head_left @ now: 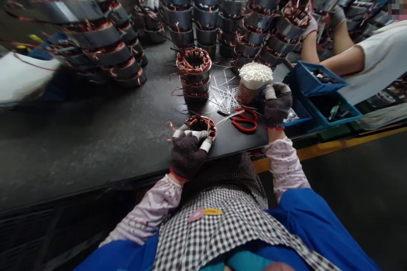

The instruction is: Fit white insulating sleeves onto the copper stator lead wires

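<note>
My left hand [188,152], in a dark glove with white-taped fingertips, grips the near rim of a small motor stator [212,129] wound with copper wire. A pale strip stands up inside that stator. My right hand [278,108], gloved the same way, is raised beside a bundle of thin white sticks [256,74] in a round holder. Its fingers are curled in; what they hold, if anything, does not show. Between my hands lie red-handled scissors [244,120] and a white strip. Loose white sticks [224,96] are scattered behind them.
Two stacked stators [195,78] stand just behind the held one. Tall stator stacks [176,12] line the back, and leaning ones [104,38] rise at left. Blue bins [321,78] sit at right, near a co-worker's gloved hands and arms [341,57]. The dark table's front edge runs before me.
</note>
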`<state>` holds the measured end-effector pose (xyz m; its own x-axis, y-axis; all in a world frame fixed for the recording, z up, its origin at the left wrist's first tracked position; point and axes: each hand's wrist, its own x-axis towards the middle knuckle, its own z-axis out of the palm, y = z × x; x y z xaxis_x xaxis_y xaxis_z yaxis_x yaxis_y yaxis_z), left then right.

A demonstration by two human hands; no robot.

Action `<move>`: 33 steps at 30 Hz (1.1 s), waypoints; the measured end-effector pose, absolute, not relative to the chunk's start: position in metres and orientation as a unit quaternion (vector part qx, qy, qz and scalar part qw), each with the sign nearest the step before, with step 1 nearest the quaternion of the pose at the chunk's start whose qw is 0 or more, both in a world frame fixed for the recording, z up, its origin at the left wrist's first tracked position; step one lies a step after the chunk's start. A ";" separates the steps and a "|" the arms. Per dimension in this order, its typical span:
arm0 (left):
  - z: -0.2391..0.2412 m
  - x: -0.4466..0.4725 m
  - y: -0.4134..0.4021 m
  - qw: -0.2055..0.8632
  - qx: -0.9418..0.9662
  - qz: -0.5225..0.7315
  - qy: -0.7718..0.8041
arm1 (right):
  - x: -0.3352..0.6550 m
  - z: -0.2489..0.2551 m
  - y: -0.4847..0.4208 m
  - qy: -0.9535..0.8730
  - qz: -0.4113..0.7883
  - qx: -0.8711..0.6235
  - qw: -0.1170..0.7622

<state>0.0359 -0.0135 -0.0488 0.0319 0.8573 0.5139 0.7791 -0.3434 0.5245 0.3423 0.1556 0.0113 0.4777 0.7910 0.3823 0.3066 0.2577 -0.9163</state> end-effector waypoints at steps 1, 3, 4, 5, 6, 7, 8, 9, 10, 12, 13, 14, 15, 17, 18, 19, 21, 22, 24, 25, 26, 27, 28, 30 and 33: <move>-0.048 0.042 -0.012 0.045 0.717 0.382 0.581 | 0.345 0.013 0.170 -0.483 0.165 -0.606 0.610; -0.046 0.052 -0.012 0.041 0.727 0.346 0.592 | 0.341 0.015 0.188 -0.499 0.127 -0.642 0.569; -0.046 0.054 -0.012 0.041 0.736 0.331 0.589 | 0.338 0.014 0.192 -0.503 0.122 -0.643 0.564; -0.045 0.053 -0.014 0.042 0.746 0.322 0.582 | 0.336 0.013 0.193 -0.505 0.123 -0.639 0.567; -0.044 0.050 -0.015 0.041 0.756 0.317 0.572 | 0.335 0.010 0.191 -0.505 0.128 -0.632 0.574; -0.042 0.043 -0.016 0.034 0.764 0.317 0.561 | 0.335 0.007 0.187 -0.503 0.132 -0.626 0.581; -0.040 0.034 -0.016 0.022 0.773 0.315 0.551 | 0.338 0.003 0.183 -0.500 0.135 -0.620 0.590; -0.036 0.023 -0.015 0.011 0.784 0.309 0.538 | 0.341 -0.001 0.178 -0.495 0.136 -0.615 0.598; -0.032 0.011 -0.012 0.005 0.801 0.297 0.520 | 0.344 -0.004 0.175 -0.491 0.134 -0.613 0.604; -0.023 -0.012 -0.001 0.022 0.843 0.256 0.473 | 0.348 -0.008 0.173 -0.491 0.132 -0.613 0.605; -0.018 -0.021 0.006 0.042 0.861 0.232 0.450 | 0.348 -0.008 0.175 -0.498 0.135 -0.615 0.596; -0.013 -0.027 0.013 0.060 0.874 0.214 0.432 | 0.347 -0.007 0.179 -0.507 0.137 -0.619 0.584; -0.009 -0.030 0.020 0.071 0.880 0.203 0.423 | 0.345 -0.006 0.184 -0.515 0.137 -0.622 0.573; -0.004 -0.028 0.028 0.077 0.882 0.196 0.421 | 0.338 -0.001 0.193 -0.516 0.126 -0.628 0.569; -0.003 -0.025 0.030 0.078 0.881 0.196 0.424 | 0.335 0.001 0.197 -0.508 0.116 -0.629 0.577; -0.004 -0.020 0.029 0.079 0.877 0.198 0.430 | 0.333 0.002 0.199 -0.499 0.107 -0.629 0.587; -0.012 -0.009 0.024 0.086 0.863 0.207 0.453 | 0.330 0.003 0.198 -0.483 0.098 -0.626 0.604; -0.018 -0.005 0.020 0.087 0.851 0.219 0.469 | 0.330 0.003 0.197 -0.479 0.098 -0.626 0.608; -0.033 0.003 0.012 0.073 0.823 0.262 0.499 | 0.331 0.001 0.192 -0.475 0.102 -0.626 0.610; -0.041 0.006 0.008 0.062 0.808 0.285 0.511 | 0.332 0.001 0.191 -0.474 0.104 -0.625 0.611; -0.047 0.008 0.005 0.051 0.795 0.306 0.522 | 0.332 0.001 0.191 -0.474 0.107 -0.624 0.612; -0.053 0.010 0.003 0.043 0.783 0.322 0.530 | 0.331 0.001 0.192 -0.474 0.110 -0.622 0.613; -0.056 0.012 0.002 0.036 0.774 0.333 0.537 | 0.330 0.001 0.193 -0.474 0.113 -0.620 0.615; -0.060 0.018 0.000 0.023 0.765 0.347 0.542 | 0.326 0.003 0.197 -0.470 0.116 -0.614 0.623; -0.056 0.027 -0.002 -0.006 0.763 0.363 0.535 | 0.322 0.006 0.195 -0.458 0.118 -0.601 0.644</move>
<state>0.0274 -0.0015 -0.0556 0.1652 0.8117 0.5602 0.8204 -0.4284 0.3788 0.3223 0.1951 0.0056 0.5520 0.7032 0.4480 0.3987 0.2493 -0.8825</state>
